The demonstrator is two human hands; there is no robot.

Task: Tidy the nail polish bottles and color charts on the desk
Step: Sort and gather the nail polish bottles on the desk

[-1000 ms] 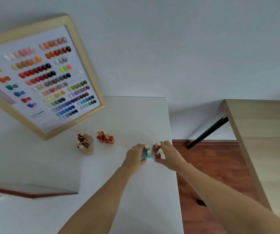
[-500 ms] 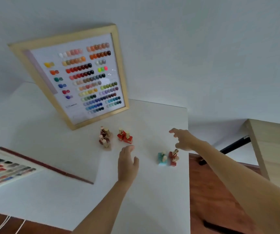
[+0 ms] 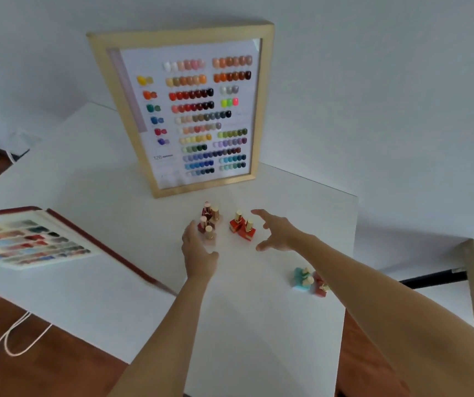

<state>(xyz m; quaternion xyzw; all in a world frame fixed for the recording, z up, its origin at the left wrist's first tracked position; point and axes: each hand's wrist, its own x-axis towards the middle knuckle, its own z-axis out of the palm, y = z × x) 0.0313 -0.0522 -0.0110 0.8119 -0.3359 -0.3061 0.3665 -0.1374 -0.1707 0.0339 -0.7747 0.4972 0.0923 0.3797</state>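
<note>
Far left on the table [image 3: 258,325]: open swatch book [image 3: 29,242], lying flat, spread for browsing, well apart from both hands. Behind, framed color chart [image 3: 198,110] propped upright against the wall, on display.

Centre now: left hand [image 3: 198,253] reaching in, grip open, empty, fingers just beside the dark red bottles [image 3: 208,222], possibly brushing the nearest one; hard to tell. Bottles standing upright, huddled, gold caps up. Next along, bright red bottles [image 3: 241,226], a pair, caps up. Right hand [image 3: 276,232] just beside them, grip spread wide, nothing held, apart from the glass. Looks like a two-handed scoop, herding both clusters together.

Far right, by the table edge: teal and red bottles [image 3: 309,280], grouped tight, partly hidden under the right forearm, well behind both hands.
</note>
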